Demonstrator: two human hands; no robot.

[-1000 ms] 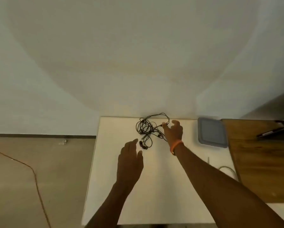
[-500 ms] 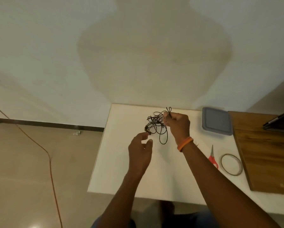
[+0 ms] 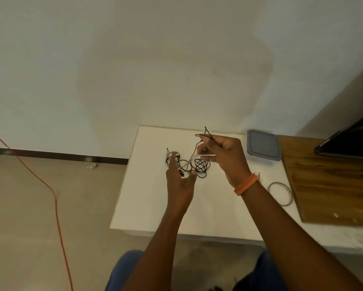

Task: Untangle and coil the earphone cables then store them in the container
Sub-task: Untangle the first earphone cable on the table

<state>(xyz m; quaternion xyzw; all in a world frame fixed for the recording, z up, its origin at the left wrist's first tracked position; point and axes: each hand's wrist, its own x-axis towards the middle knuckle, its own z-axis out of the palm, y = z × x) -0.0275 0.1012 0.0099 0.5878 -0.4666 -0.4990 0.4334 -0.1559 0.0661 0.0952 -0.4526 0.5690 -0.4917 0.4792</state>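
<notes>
Head view: tangled black earphone cable is held up over the white table, toward its far edge.
One loop is pinched by the right hand; dangling strands are gripped by the left hand. Grey container is seen at the far edge, right of the hands.

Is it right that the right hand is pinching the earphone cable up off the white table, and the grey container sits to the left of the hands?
Not quite. The head view shows the grey container to the right of the hands, by the wooden board. The rest holds: the right hand pinches the earphone cable above the white table.
</notes>
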